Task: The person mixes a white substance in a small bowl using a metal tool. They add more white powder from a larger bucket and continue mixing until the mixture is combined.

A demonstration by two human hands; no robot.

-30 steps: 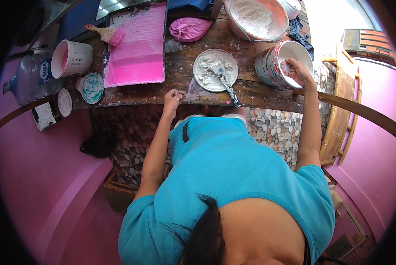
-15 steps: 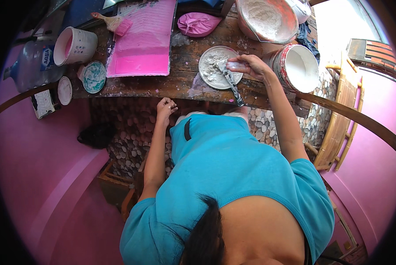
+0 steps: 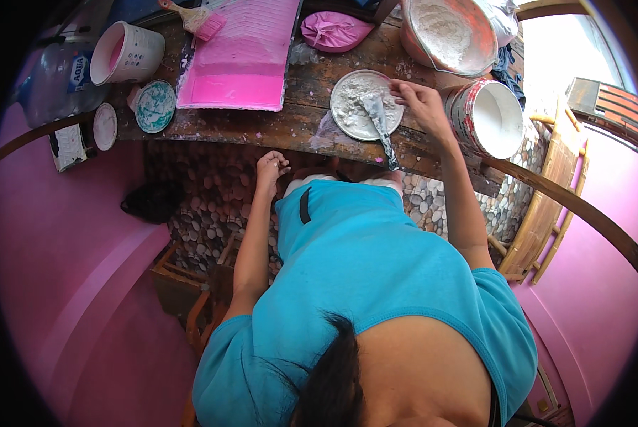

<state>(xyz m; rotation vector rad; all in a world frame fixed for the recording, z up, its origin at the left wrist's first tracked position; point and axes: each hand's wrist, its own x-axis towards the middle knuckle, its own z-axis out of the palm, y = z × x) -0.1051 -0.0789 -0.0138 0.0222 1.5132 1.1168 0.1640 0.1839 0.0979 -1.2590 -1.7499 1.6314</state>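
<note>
My right hand (image 3: 424, 108) reaches over the table, its fingers partly stretched out and slightly bent at the right rim of a round white lid or shallow dish (image 3: 340, 121). Lumpy white paste (image 3: 352, 98) lies in that dish. A paint-smeared putty knife (image 3: 381, 132) rests across it, blade in the paste and dark handle sticking out past the near rim; no hand is on it. My left hand (image 3: 271, 166) hangs loosely curled by the near table edge, and nothing shows in it.
On the wooden table (image 3: 276, 132) stand a pink paint tray (image 3: 237, 89) with a brush (image 3: 198, 21), a white bucket (image 3: 128, 53), a pink bundle (image 3: 336, 32), an orange basin of white powder (image 3: 447, 35) and a paint bucket (image 3: 486, 117). A bamboo bench (image 3: 546, 213) stands at right.
My right hand has turned from palm up, with white on its fingers, to palm down at the dish's right rim. The view has shifted slightly; my left hand stays by the table edge.
</note>
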